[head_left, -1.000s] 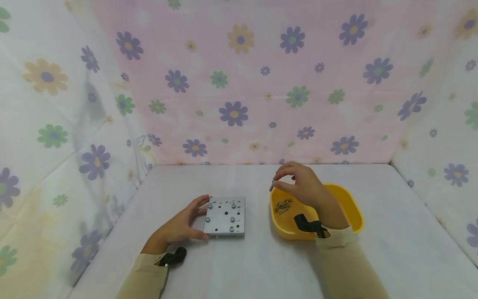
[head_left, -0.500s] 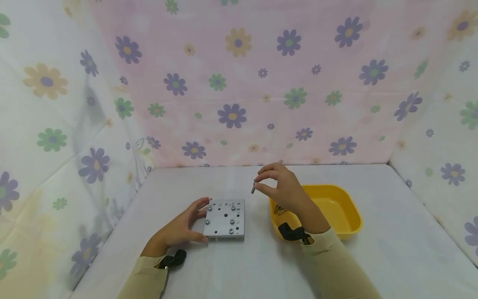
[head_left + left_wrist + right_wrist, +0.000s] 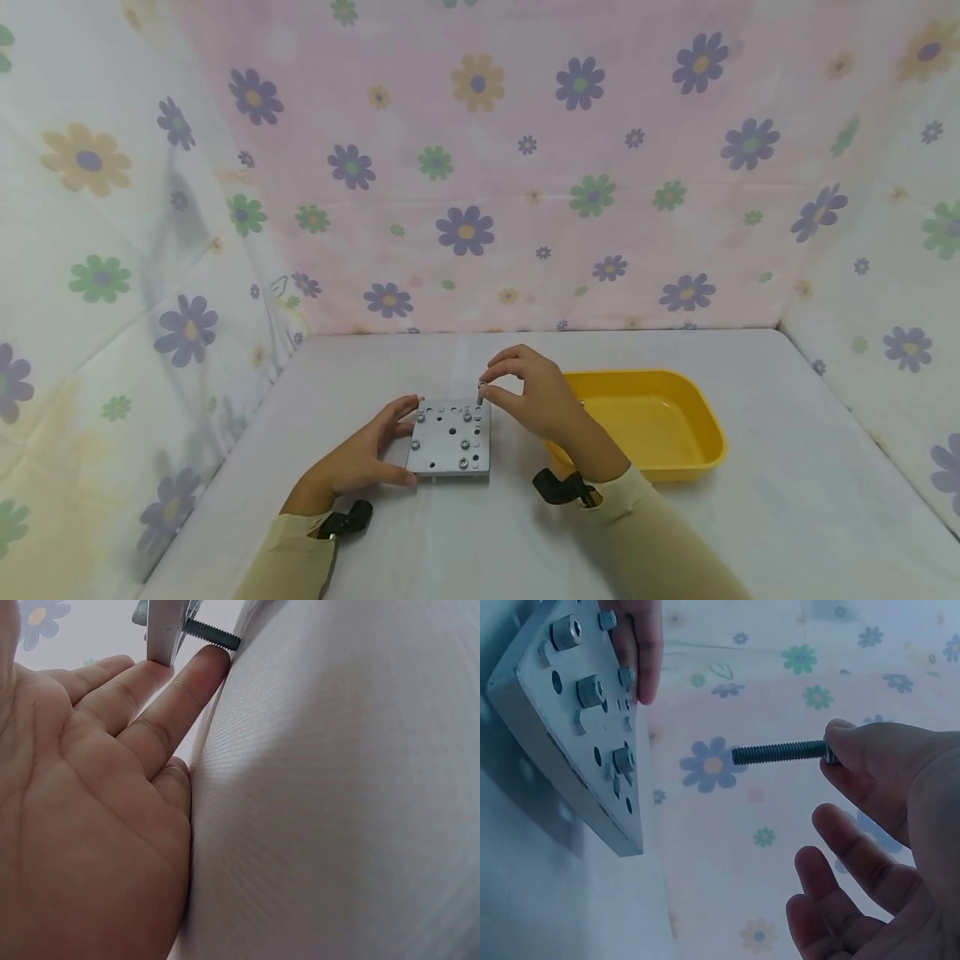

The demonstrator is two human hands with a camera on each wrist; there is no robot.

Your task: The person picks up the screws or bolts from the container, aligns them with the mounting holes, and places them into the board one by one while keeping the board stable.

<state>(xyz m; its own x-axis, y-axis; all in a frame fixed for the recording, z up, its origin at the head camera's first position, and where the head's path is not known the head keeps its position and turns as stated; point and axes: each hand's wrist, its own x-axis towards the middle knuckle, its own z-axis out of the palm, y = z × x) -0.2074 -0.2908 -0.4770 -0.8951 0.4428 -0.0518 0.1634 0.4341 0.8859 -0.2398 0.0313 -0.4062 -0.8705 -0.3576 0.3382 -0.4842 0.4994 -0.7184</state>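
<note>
My right hand (image 3: 536,396) pinches a socket head bolt (image 3: 780,752) by its head, between thumb and forefinger. In the head view the bolt is over the plate's far right corner; in the right wrist view its threaded end points at the plate, apart from it. A square metal plate (image 3: 442,454) has several holes, and several bolts stand in it. My left hand (image 3: 367,458) holds the plate from the left, thumb at the near corner, fingertips at the far one. A threaded shank (image 3: 214,634) sticks out below the plate in the left wrist view, by a fingertip.
To the right, a yellow tray (image 3: 708,425) stands on the white table (image 3: 480,542), partly hidden by my right forearm. Flower-patterned cloth (image 3: 525,192) closes off the back and both sides.
My right hand has carried the bolt leftward from above the yellow tray to the plate's far right corner. My left hand and the plate have stayed in place.
</note>
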